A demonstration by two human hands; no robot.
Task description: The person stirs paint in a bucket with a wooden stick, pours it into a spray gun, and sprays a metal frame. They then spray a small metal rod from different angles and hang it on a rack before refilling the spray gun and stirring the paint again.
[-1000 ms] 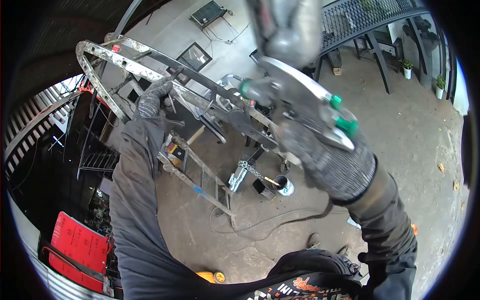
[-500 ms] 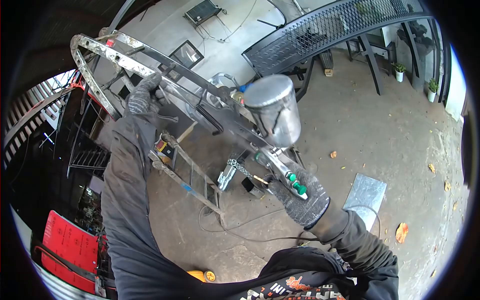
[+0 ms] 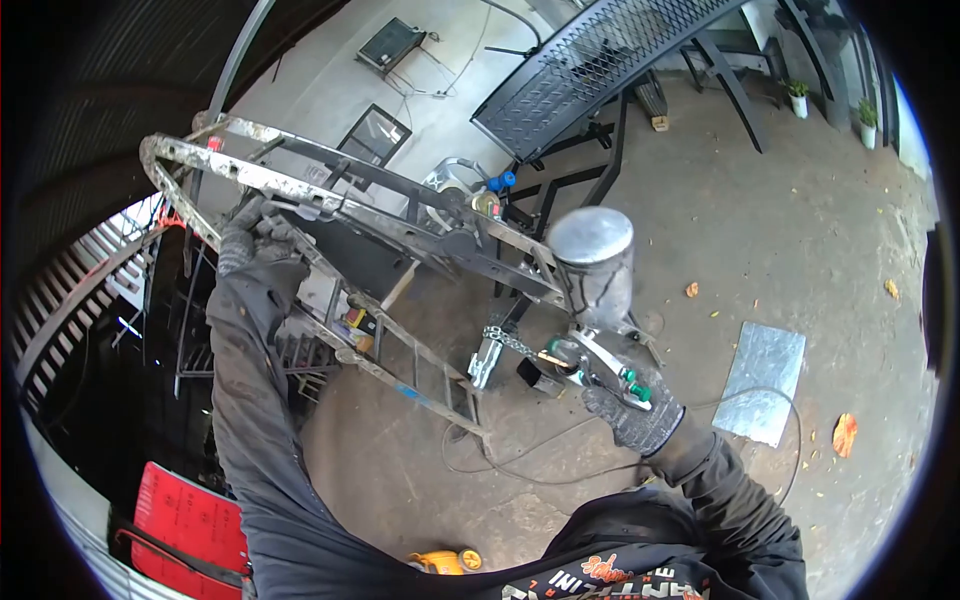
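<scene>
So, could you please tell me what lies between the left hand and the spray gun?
In the head view, the metal frame spans that stretch, its bars running from the left hand towards the spray gun, held by the right hand.

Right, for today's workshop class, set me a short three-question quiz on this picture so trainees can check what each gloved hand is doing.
1. True or false: the left hand grips the metal frame.
2. What does the right hand hold? A a hammer; B a spray gun with a metal cup on top; C a paintbrush.
3. Fill the gap: the knobs at the back of the spray gun are ____.
Key: 1 true; 2 B; 3 green.
</scene>
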